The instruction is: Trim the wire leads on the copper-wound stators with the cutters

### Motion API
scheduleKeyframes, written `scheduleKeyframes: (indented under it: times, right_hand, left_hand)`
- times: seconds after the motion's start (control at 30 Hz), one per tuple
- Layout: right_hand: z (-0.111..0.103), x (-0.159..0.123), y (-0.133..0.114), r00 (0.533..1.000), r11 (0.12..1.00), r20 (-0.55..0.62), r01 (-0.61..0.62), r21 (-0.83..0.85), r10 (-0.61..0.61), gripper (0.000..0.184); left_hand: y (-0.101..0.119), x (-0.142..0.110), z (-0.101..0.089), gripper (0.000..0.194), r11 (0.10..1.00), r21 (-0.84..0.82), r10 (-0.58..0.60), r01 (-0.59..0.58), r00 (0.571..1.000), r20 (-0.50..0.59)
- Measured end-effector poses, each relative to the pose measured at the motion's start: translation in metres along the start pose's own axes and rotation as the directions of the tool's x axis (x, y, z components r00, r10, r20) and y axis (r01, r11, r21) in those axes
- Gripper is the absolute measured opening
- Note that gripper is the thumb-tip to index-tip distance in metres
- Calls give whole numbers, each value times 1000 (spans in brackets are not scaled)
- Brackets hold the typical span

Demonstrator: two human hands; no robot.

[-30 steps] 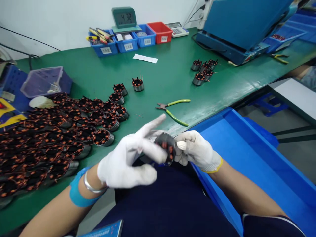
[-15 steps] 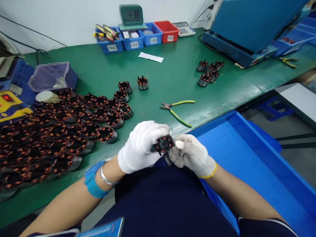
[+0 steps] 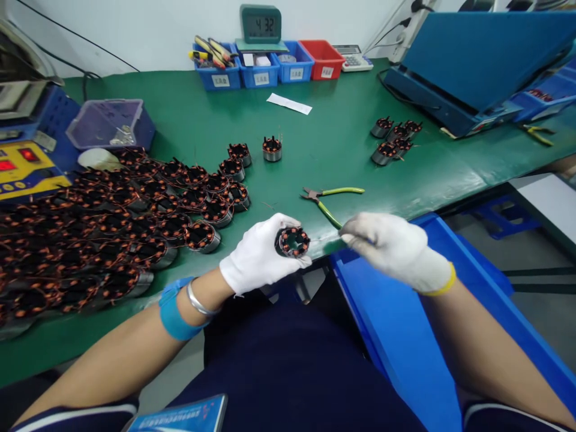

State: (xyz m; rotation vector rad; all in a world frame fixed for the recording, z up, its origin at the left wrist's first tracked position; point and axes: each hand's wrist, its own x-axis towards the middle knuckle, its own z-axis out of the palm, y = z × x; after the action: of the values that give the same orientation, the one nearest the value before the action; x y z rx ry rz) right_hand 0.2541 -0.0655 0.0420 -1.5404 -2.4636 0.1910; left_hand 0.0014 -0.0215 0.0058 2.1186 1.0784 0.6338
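Observation:
My left hand [image 3: 258, 255], in a white glove, is closed around a motor stator [image 3: 294, 242]. The stator's ring of copper windings and black insulation faces up, over the table's front edge. My right hand [image 3: 389, 243], gloved with a yellow cuff, has its thumb and fingers pinched at the lower handle of the wire cutters [image 3: 328, 211]. The fingers cover the end of that handle. The cutters lie spread on the green table, their jaws pointing left and their handles yellow-green.
Many wound stators [image 3: 148, 222] crowd the left side; one stator [image 3: 272, 149] stands apart, with several [image 3: 396, 141] at right. Small bins [image 3: 261, 77] line the wall under a clock [image 3: 261, 25]. A blue machine [image 3: 468, 72] stands back right. A large blue tray [image 3: 396, 336] sits below the edge.
My right hand has left the stator and moved right and up to the wire cutters. My left hand has turned the stator so its open face shows. The whole view has shifted slightly.

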Motion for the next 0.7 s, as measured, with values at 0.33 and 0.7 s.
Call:
scheduleKeyframes:
  times: [0.33, 0.7]
  right_hand:
    - [17, 29, 46, 914, 912, 160, -329, -246, 373, 111]
    - [12, 54, -5, 850, 766, 92, -414, -492, 519, 38]
  left_hand:
    - [-7, 11, -2, 48, 982, 187, 48, -39, 998, -39]
    - [-10, 19, -10, 24, 953, 300, -45, 50, 999, -24]
